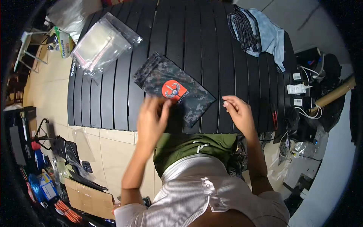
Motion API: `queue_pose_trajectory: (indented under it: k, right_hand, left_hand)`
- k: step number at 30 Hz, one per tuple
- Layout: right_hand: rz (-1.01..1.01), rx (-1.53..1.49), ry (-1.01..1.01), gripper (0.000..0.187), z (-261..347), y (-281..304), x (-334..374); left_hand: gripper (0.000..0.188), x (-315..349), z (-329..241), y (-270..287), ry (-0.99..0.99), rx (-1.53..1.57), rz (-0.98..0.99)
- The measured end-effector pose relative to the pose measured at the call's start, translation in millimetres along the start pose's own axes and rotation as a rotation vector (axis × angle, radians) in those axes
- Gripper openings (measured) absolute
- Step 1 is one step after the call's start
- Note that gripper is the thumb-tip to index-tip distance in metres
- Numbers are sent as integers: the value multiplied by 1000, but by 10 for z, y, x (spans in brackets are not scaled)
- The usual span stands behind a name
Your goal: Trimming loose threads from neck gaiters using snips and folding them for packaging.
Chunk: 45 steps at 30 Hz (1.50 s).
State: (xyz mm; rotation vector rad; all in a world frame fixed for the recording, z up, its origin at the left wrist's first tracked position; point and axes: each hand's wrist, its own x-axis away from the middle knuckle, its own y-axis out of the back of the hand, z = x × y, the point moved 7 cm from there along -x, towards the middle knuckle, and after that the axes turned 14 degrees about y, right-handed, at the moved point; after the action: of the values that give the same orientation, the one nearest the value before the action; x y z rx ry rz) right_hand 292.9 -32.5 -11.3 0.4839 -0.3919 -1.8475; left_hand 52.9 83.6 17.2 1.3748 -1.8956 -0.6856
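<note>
A flat, dark camouflage-patterned piece (194,94) with a red-orange emblem lies slantwise near the table's front edge; whether it is folded cloth or a pouch I cannot tell. My left hand (151,117) is over its lower left side, slightly blurred, thumb apart from the bent fingers and nothing seen between them. Just right of the piece's right corner, my right hand (241,115) has thumb and forefinger brought together. A pale spot shows at those fingertips, too small to name.
On the black slatted table (109,109), clear plastic bags (100,45) lie far left and folded blue and dark striped cloth (259,34) far right. White plugs and cables (298,89) and a red-handled tool (274,119) are by the right edge. A cardboard box (89,196) stands lower left.
</note>
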Motion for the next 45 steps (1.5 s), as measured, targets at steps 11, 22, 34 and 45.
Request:
queue_pose_trajectory:
  k: [11,22,34,45]
  right_hand:
    - [218,-52,-159,11,-142,-388,-250]
    - [417,-201,-402,22,49,-534,378]
    - [363,14,-207,12,2,-386,375]
    - [-27,159,445,14,313,-613,-861]
  left_hand:
    - [25,675,335,-841,549,669,406]
    - [20,786,528,-706,507,597,304]
    - [25,928,883,-729,451,496,283]
    - [32,765,-394,-574,-507,-3,-81]
